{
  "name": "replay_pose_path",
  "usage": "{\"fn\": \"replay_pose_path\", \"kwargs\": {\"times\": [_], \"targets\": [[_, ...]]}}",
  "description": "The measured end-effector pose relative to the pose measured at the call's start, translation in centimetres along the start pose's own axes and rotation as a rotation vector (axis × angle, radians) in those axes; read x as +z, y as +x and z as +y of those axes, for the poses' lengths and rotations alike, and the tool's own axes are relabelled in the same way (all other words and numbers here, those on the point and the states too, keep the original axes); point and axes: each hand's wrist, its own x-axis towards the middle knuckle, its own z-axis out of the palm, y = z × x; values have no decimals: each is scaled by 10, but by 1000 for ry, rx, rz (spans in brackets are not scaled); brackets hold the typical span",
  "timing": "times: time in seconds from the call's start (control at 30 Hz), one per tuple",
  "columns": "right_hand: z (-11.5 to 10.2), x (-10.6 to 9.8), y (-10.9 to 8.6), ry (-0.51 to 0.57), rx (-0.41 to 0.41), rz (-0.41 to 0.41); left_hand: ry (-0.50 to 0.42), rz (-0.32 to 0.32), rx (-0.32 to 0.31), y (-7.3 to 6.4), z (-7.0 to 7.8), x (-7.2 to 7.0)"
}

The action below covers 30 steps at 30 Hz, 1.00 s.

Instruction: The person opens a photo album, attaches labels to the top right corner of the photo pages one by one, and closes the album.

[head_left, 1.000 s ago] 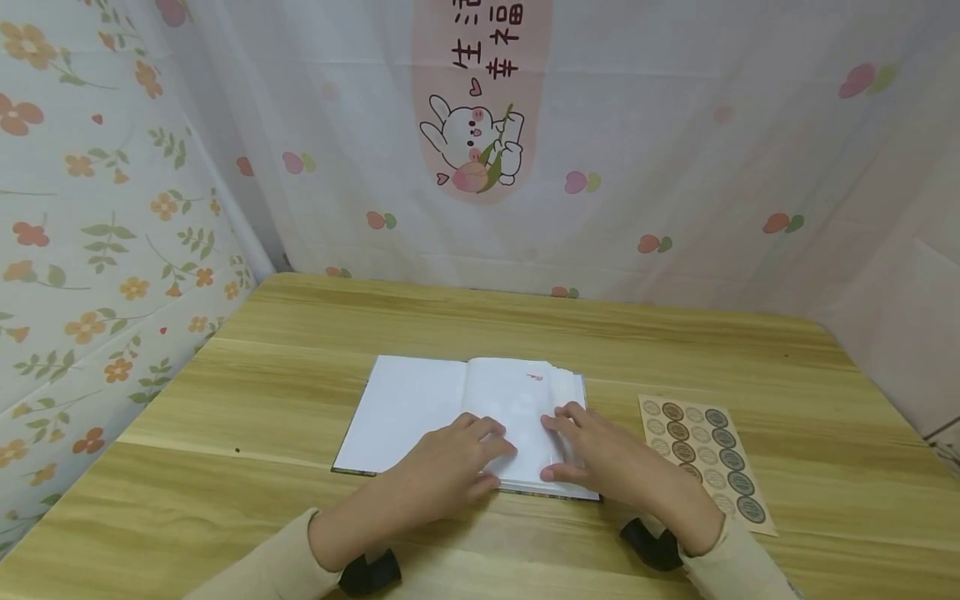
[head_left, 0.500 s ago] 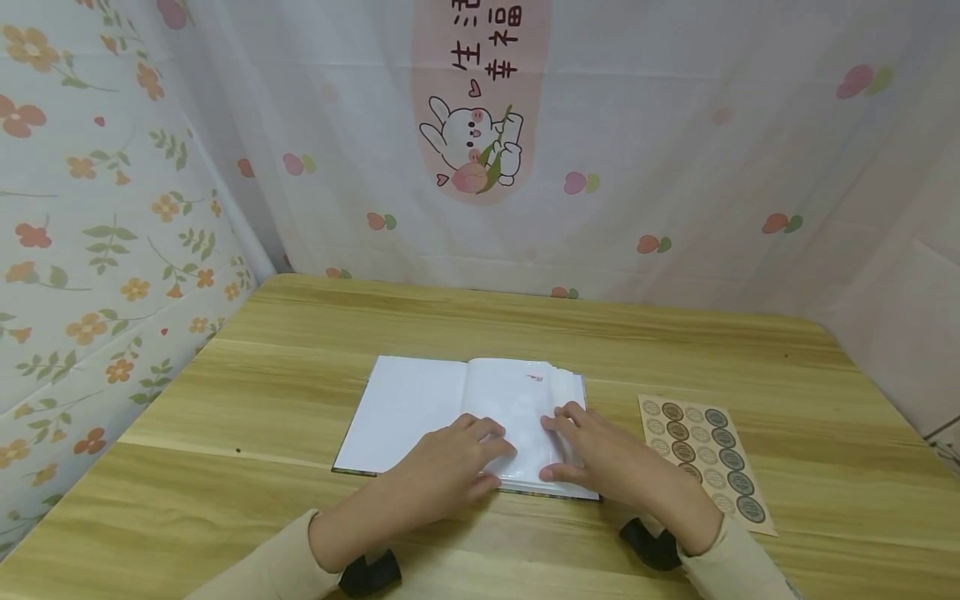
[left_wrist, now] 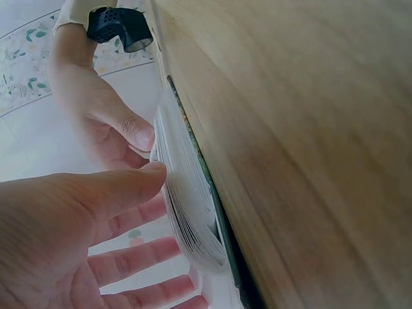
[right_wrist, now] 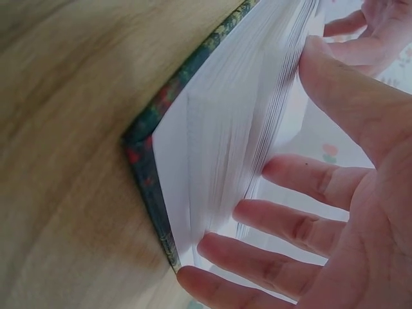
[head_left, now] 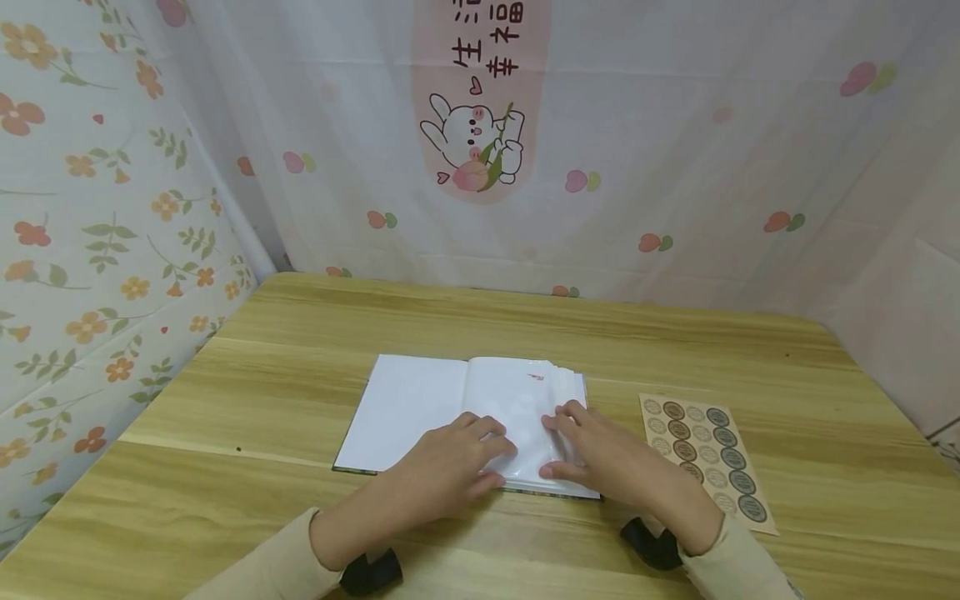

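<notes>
A hardcover album [head_left: 416, 404] lies open on the table, its left side plain white. On the right, a thick stack of glossy clear-sleeved pages carries a small red print near the top. My left hand [head_left: 453, 454] rests over the right page's lower part, fingers loosely bent, thumb at the near edge. My right hand [head_left: 607, 454] touches the outer edge of that stack with spread fingers. In the right wrist view its fingertips [right_wrist: 280, 167] lie along the page edges, above a dark green patterned cover [right_wrist: 148, 167]. The left wrist view has my left thumb [left_wrist: 151, 177] against the fanned pages [left_wrist: 187, 212].
Right of the album, partly under my right forearm, lies a tan sheet of round stickers [head_left: 708, 457]. A black wrist device [head_left: 372, 573] sits below my left wrist, another [head_left: 651, 546] below the right. A printed curtain [head_left: 637, 150] hangs behind the wooden table [head_left: 225, 408].
</notes>
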Motion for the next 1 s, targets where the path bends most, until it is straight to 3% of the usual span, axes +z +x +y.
{"fn": "replay_pose_path", "kwargs": {"times": [1.0], "targets": [[0,3,3,-11,-2,9,-24,12,-2,1,-2,-2]]}}
